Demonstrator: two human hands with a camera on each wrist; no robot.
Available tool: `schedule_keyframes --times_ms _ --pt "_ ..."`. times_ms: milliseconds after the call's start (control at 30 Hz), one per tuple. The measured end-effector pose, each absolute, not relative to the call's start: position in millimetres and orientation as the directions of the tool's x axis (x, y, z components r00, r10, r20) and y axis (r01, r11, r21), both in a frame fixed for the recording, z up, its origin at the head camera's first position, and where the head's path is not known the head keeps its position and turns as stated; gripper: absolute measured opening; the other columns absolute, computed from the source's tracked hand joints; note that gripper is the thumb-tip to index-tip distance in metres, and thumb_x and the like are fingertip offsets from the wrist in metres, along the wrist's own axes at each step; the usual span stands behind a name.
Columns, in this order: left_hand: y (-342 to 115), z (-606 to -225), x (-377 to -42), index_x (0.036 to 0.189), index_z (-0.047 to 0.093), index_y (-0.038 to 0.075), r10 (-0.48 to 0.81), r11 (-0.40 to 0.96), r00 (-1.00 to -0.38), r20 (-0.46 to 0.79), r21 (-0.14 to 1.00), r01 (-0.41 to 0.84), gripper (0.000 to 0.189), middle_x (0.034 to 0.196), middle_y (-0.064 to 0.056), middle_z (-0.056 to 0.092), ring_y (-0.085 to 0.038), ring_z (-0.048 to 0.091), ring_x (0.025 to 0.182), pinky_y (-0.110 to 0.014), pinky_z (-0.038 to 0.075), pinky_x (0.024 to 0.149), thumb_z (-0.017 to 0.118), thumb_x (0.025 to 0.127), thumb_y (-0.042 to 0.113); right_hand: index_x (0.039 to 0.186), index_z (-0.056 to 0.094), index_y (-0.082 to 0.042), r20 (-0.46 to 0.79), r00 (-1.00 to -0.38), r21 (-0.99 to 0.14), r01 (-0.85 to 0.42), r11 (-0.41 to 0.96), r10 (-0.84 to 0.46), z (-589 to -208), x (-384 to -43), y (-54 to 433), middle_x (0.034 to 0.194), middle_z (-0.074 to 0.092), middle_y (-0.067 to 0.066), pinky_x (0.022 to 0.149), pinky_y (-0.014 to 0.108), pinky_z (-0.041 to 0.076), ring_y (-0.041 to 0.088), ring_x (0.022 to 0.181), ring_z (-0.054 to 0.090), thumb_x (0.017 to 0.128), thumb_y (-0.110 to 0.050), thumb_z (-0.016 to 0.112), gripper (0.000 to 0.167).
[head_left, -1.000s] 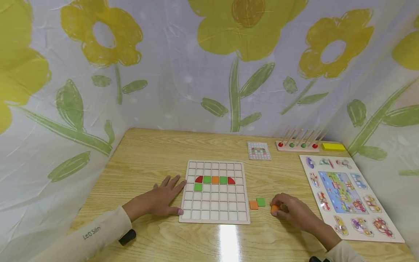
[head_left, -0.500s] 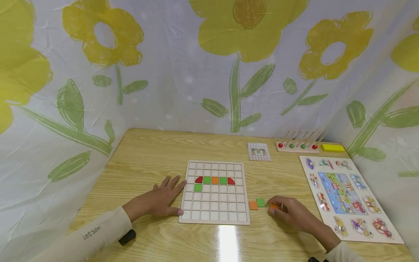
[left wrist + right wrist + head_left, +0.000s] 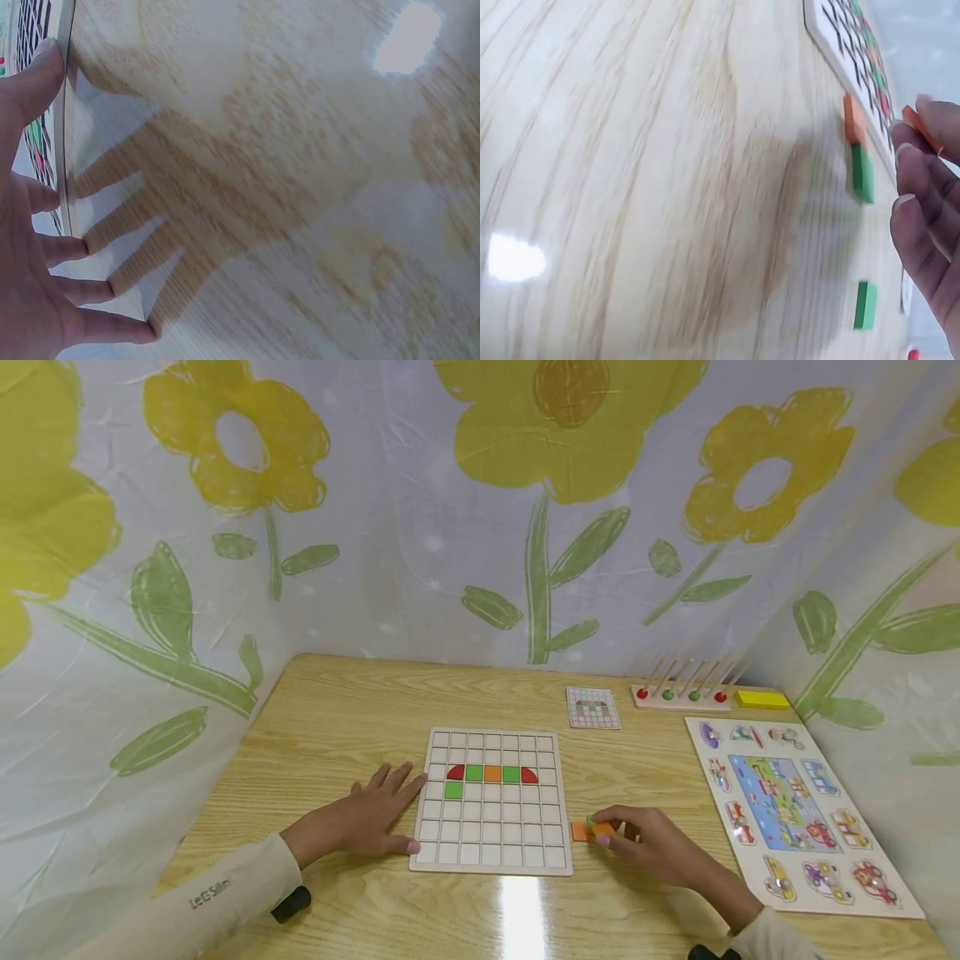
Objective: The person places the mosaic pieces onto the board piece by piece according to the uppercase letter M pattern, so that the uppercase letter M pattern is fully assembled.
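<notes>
My right hand pinches an orange square tile between thumb and fingertips, raised above the table in the right wrist view. In the head view that tile overlaps a green tile lying beside another orange tile, just right of the grid board. A second green tile lies apart, hidden behind my hand in the head view. On the board, red quarter-rounds and green and orange squares form a row, with one green square below its left end. My left hand rests spread at the board's left edge, thumb on the corner.
A small pattern card lies behind the board. At the back right stand a peg rack with red and green beads and a yellow block. A picture puzzle board covers the table's right side.
My right hand has moved left with the orange tile, from the bare table to over the green tile near the board. My left hand stays where it was.
</notes>
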State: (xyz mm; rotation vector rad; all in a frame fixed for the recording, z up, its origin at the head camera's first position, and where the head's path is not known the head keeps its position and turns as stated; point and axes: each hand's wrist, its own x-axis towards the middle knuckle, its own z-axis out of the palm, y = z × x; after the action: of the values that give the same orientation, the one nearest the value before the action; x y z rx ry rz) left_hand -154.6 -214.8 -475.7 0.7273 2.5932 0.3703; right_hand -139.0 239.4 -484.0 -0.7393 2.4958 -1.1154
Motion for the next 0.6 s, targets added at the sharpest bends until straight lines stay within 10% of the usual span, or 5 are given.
schedule_keyframes --times_ms 600 --pt "-215.8 -475.9 -155.8 0.162 0.018 0.009 0.555 0.821 -0.767 -0.321 0.361 0.443 0.099 0.166 -0.026 0.01 -0.059 0.011 0.148 -0.084 0.025 0.098 0.062 0.091 0.063 0.128 0.066 -0.004 -0.023 -0.795 -0.829 -0.324 0.456 -0.606 -476.0 -149.8 196.4 0.102 0.067 0.003 0.053 0.02 0.044 -0.001 0.059 0.049 0.1 -0.024 0.065 0.035"
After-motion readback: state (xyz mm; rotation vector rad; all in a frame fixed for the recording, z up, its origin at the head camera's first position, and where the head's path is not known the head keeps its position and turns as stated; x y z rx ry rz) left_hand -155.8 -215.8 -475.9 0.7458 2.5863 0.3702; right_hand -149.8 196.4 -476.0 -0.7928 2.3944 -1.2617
